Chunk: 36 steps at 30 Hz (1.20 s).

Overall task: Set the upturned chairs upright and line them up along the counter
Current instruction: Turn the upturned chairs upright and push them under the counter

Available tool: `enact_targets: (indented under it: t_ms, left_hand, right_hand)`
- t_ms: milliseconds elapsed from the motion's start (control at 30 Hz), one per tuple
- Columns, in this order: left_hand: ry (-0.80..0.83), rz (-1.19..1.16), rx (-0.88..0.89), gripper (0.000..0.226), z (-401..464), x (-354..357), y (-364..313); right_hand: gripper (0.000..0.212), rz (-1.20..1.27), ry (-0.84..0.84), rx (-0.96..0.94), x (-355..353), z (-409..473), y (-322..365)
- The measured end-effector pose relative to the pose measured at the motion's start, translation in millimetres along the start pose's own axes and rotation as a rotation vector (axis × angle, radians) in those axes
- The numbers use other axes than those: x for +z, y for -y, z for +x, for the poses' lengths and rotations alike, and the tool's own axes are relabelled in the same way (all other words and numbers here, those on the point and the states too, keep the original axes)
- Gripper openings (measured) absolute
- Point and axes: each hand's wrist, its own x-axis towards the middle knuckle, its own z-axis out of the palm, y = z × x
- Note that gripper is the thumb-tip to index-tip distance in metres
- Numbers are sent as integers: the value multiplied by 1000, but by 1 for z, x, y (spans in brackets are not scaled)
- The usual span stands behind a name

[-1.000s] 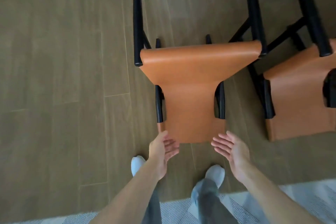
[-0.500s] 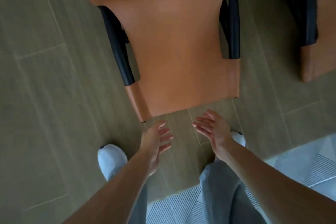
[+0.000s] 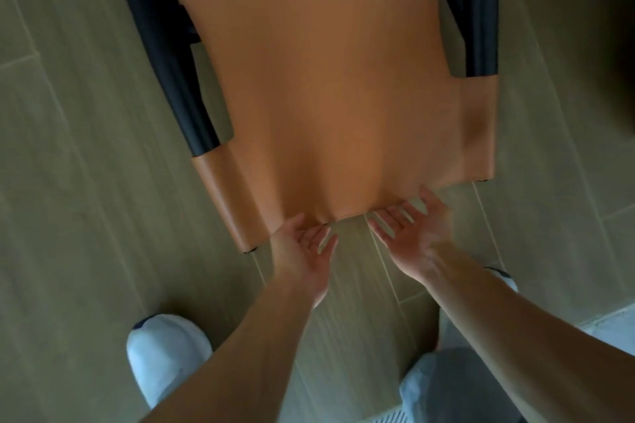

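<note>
Tan chair [image 3: 330, 96] lying tipped on the wooden floor [image 3: 86, 216]: both palms-up hands, left hand [image 3: 305, 247] and right hand [image 3: 412, 233], fingers spread and holding nothing, have now reached its near edge, so lifting can begin.

Bare floor [image 3: 86, 182] flanks the chair [image 3: 326, 96] (black frame [image 3: 171, 79] intrudes).

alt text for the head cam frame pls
Both hands, left hand and right hand, reach palms-up with straight fingers to the near edge of an orange leather chair with a black frame, lying on a wood-plank floor.
</note>
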Motion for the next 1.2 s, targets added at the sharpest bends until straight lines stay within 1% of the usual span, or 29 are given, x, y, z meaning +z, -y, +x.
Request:
enact_targets:
  t_ms: [100, 133, 233, 333, 467, 533, 600, 667, 700, 800, 900, 1067, 1167, 1200]
  left_hand:
    - [4, -85, -15, 14, -2, 2, 3]
    - [5, -104, -15, 16, -5, 3, 3]
    - [-17, -102, -7, 28, -21, 3, -1]
    - [-31, -58, 34, 33, -50, -1, -11]
    - [-48, -1, 99, 13, -109, -10, -34]
    - [-62, -5, 130, 9, -142, -11, -48]
    - [-50, 9, 155, 13, -175, -9, -62]
    - [-13, 37, 164, 21, -215, -3, -80]
    - [8, 49, 166, 24, -239, 3, -91]
    - [54, 68, 211, 25, -310, 26, -119]
    - [107, 40, 249, 21, -386, 55, -143]
    - [140, 12, 243, 20, -490, 113, -183]
    - [137, 32, 204, 5, -541, 156, -220]
    - [149, 27, 199, 4, -554, 171, -235]
  right_hand:
    - [48, 4, 35, 22, 0, -7, 1]
    - [47, -10, 32, 28, 2, -12, 3]
    - [56, -76, 9, 32, 11, -36, 9]
    - [54, -122, -10, 28, 19, -70, 7]
    - [48, -131, 28, 44, 32, -130, 0]
    - [42, -113, 38, 33, 42, -164, -3]
    - [36, -90, 15, 28, 55, -196, -4]
    - [26, -72, -20, 13, 71, -231, 0]
    - [24, -68, -30, -3, 82, -251, 5]
    - [22, -50, -49, -66, 113, -316, 27]
    - [17, -35, -10, -116, 146, -390, 61]
    - [11, -128, -12, -209, 201, -500, 124]
    - [11, -202, -35, -246, 242, -544, 161]
    - [11, -227, -29, -262, 259, -555, 173]
